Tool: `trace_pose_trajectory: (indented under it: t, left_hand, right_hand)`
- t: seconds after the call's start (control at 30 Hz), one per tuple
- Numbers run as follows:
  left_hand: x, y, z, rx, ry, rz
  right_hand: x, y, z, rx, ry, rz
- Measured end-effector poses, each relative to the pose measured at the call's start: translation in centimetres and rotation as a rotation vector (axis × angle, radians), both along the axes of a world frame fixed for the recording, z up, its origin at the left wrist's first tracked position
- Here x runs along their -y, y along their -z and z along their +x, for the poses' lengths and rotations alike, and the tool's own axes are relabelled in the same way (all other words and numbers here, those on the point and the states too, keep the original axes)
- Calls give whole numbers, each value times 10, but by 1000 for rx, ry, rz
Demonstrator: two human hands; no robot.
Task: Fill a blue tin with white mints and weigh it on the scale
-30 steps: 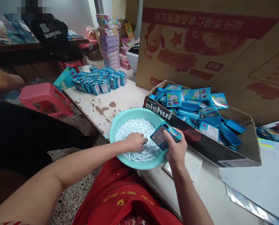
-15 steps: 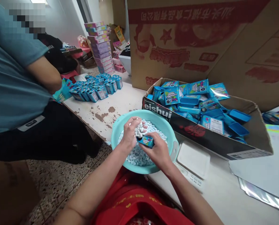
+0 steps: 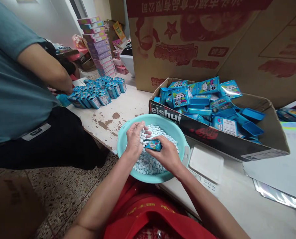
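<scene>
A teal plastic bowl (image 3: 180,132) full of small pale blue candies (image 3: 148,164) sits at the table's near edge. Over it, my right hand (image 3: 166,156) grips a small blue candy box (image 3: 152,145). My left hand (image 3: 134,137) is cupped around a handful of candies, pressed against the box's left end. An open cardboard box (image 3: 239,149) just right of the bowl holds many more blue candy boxes (image 3: 202,99).
A white scale (image 3: 206,164) lies beside the bowl. Filled blue boxes (image 3: 98,94) stand in a group on the worn table (image 3: 130,103); a person in a teal shirt (image 3: 11,86) reaches there. Large cartons (image 3: 212,46) wall the back. Papers (image 3: 282,172) lie right.
My left hand scooped candies out of the bowl and came up against the box. My right hand brought the box down over the bowl. The other person leaned in at the left.
</scene>
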State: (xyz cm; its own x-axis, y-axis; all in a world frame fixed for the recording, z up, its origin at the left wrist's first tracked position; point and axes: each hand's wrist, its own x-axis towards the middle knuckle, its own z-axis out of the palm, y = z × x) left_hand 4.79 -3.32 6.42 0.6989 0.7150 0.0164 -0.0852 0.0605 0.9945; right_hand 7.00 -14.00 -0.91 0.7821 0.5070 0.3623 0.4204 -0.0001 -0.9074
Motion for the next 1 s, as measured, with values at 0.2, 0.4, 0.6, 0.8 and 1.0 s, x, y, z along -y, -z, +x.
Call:
trace_pose_trajectory:
  t: [0.2, 0.4, 0.6, 0.8, 1.0]
  left_hand:
    - [3, -3, -2, -2, -13, 64]
    - [6, -4, -5, 2, 6, 71]
    - [10, -2, -5, 70, -1, 125]
    - [13, -6, -6, 48, 9, 110]
    - [16, -10, -10, 18, 91, 97]
  right_hand:
    - [-1, -1, 1, -48, -1, 27]
    - [0, -1, -2, -61, 0, 82]
    - [2, 0, -6, -75, 9, 125]
    - [4, -1, -8, -79, 8, 148]
    - [4, 3, -9, -122, 30, 180]
